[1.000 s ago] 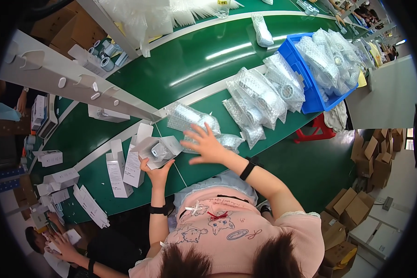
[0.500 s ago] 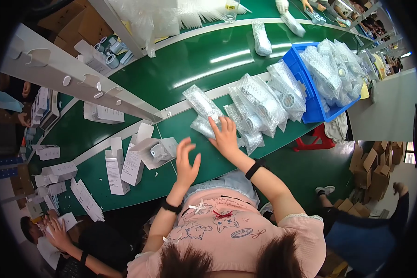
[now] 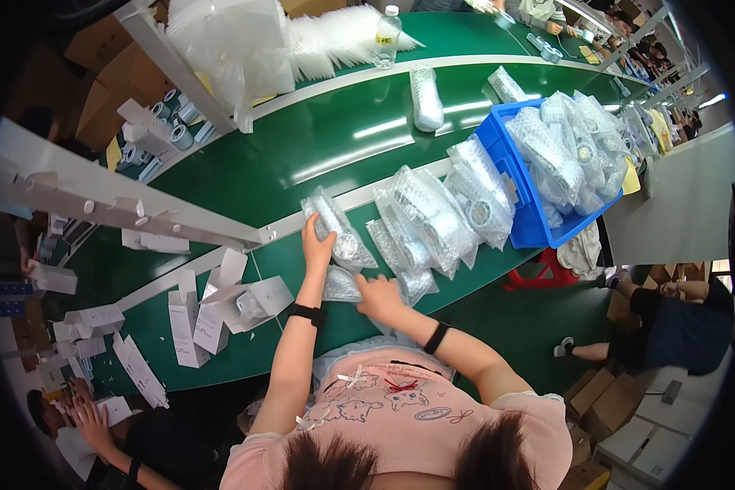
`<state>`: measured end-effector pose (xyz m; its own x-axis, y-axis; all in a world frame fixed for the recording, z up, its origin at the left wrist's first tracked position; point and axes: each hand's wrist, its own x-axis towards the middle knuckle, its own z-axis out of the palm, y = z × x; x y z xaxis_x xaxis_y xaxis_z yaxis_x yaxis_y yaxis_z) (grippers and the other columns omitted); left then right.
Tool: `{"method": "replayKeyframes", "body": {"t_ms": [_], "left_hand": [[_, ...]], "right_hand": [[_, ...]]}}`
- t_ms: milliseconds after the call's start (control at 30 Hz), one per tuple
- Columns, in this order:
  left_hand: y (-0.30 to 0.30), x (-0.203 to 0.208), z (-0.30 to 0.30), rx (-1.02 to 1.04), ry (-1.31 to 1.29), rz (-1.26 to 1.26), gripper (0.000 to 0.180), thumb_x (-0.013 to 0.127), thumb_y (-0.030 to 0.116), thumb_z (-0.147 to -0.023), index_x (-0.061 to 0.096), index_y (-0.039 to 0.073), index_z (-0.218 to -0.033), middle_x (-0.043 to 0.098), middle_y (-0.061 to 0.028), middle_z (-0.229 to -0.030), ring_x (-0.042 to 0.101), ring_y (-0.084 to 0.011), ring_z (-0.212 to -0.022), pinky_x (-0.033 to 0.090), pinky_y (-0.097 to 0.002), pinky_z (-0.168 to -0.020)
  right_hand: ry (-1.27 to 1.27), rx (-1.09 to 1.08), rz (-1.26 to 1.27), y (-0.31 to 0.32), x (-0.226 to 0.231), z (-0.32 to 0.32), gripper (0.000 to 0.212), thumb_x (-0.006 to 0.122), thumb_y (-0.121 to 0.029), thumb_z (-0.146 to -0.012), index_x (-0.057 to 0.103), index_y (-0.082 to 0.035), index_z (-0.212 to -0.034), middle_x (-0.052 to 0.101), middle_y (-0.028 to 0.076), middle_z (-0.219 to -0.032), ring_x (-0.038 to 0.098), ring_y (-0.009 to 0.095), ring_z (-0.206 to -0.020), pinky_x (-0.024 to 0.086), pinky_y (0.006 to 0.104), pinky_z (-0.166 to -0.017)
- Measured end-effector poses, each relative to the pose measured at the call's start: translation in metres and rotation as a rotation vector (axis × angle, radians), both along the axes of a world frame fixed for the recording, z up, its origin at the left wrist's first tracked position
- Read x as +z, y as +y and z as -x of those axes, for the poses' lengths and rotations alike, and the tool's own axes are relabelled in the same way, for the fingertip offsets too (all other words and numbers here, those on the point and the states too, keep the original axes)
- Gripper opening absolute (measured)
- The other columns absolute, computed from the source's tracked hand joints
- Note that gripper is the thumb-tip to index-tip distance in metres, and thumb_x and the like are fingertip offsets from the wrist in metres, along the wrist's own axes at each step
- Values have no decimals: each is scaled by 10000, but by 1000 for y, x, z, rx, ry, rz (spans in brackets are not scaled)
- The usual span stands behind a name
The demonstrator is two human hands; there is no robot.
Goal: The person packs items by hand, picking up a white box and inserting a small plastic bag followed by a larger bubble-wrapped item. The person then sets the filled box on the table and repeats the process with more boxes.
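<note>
1. Bubble-wrapped packets lie in a loose row on the green bench (image 3: 245,175). The one in hand, the long packet (image 3: 339,231), sits under and just beyond the fingertips of the left hand (image 3: 316,243), tilted up and away from the body.
2. Left-hand fingers are curled over the near end of the long packet and seem to grip it; how tightly they close I cannot tell.
3. Right hand (image 3: 380,296) lies flat, fingers spread and open, pressing on a smaller packet (image 3: 340,286) that shows just to the left of its fingertips.
4. Handling, as a judgement: the packets look light and soft, the clear film slick and crinkly, with a firmer round part inside. Pinching the wrap alone may let it slide, so hold across the padded middle.
5. Pose: both forearms reach forward from the lower edge, left arm nearly straight, right arm bent at the elbow, a dark band on each wrist.
6. Beyond the right fingertips stand more wrapped packets (image 3: 433,216) and a blue bin (image 3: 521,233); left of the left hand lies an open white carton (image 3: 245,302).
</note>
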<state>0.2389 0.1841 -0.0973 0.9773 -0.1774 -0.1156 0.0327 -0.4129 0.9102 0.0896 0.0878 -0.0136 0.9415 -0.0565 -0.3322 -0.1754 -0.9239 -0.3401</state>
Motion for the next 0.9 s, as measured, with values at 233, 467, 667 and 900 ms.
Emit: {"method": "replayKeyframes", "body": {"t_ms": [233, 467, 667, 900], "left_hand": [[-21, -6, 51, -77, 53, 238, 509, 520, 29, -705, 427, 33, -1206, 463, -172, -1186, 430, -314, -1129, 314, -363, -974], [-102, 0, 108, -78, 18, 158, 525, 472, 24, -729, 365, 20, -1244, 418, -188, -1221, 371, -352, -1146, 269, -396, -988], [-127, -2, 108, -123, -50, 86, 545, 478, 38, -730, 340, 24, -1256, 398, -203, -1220, 353, -369, -1127, 271, -412, -971], [-104, -4, 79, -245, -51, 116, 528, 499, 68, -727, 352, 10, -1231, 370, -210, -1228, 347, -359, -1120, 274, -413, -960]], "right_hand": [[-155, -283, -622, -160, 147, 28, 548, 633, -153, -632, 483, -35, -1146, 613, 188, -913, 590, 335, -859, 465, 358, -749], [-126, -509, 484, -282, 96, -18, 546, 610, -187, -679, 457, -57, -1187, 603, 160, -918, 562, 347, -856, 458, 445, -699], [-122, -576, 408, -285, 71, -29, 522, 621, -238, -703, 477, -84, -1180, 508, 169, -1134, 496, 355, -993, 433, 456, -776], [-603, -390, 432, -255, 74, -27, 427, 633, -206, -700, 546, -66, -1093, 461, 168, -1183, 402, 342, -1130, 348, 435, -916]]}}
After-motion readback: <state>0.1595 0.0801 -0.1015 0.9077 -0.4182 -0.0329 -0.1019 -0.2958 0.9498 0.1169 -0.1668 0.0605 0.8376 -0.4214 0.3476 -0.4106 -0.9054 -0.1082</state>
